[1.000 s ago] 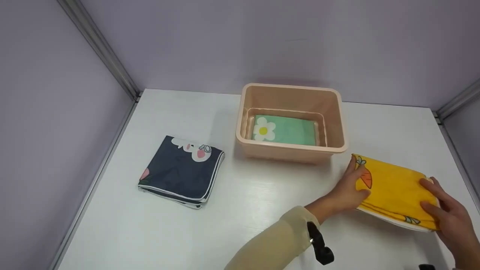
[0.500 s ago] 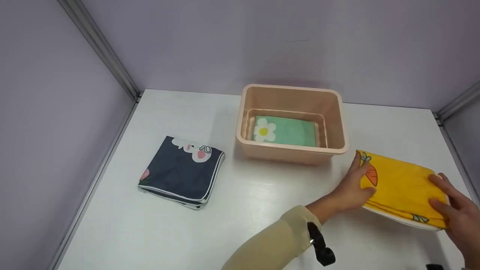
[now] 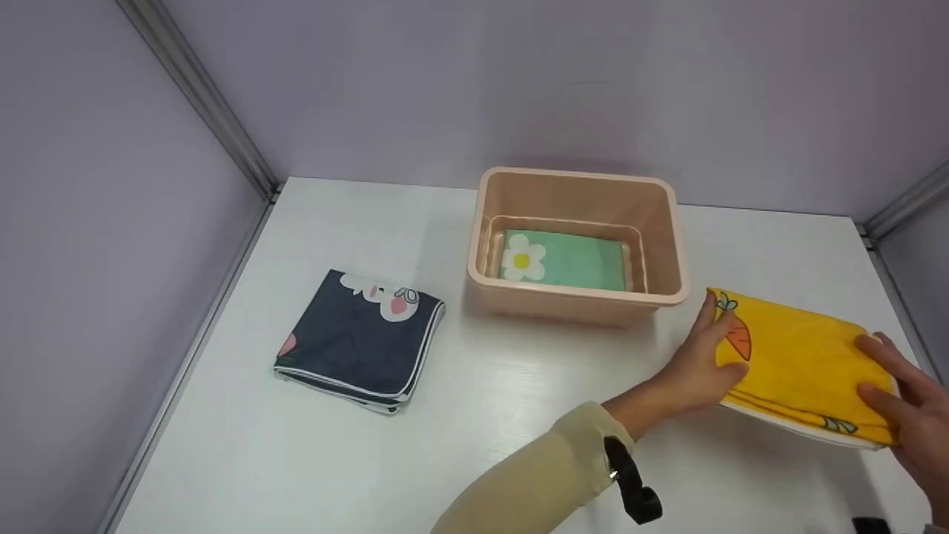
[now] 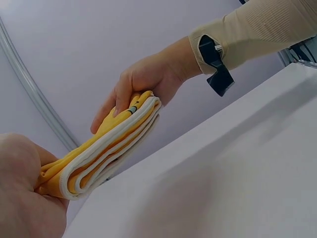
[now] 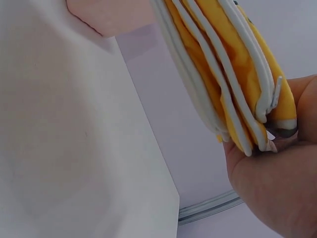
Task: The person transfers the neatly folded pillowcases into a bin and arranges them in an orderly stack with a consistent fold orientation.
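Note:
A folded yellow cloth with carrot prints and white edging is held between both hands, at the right of the head view. My left hand grips its left end, thumb on top. The right hand pinches the opposite end, partly cut off by the frame's edge. Both wrist views show the cloth raised off the table, its stacked white-edged layers facing the camera. In the right wrist view, the layers run into the grip of the right hand.
Behind and left of the cloth stands a peach plastic bin with a folded green cloth, flower-printed, on its floor. A folded navy cloth lies on the white table at left. Walls border the table's back and sides.
Both hands have carried the yellow cloth slightly to the right and away from me. The bin, the green cloth and the navy cloth have stayed put.

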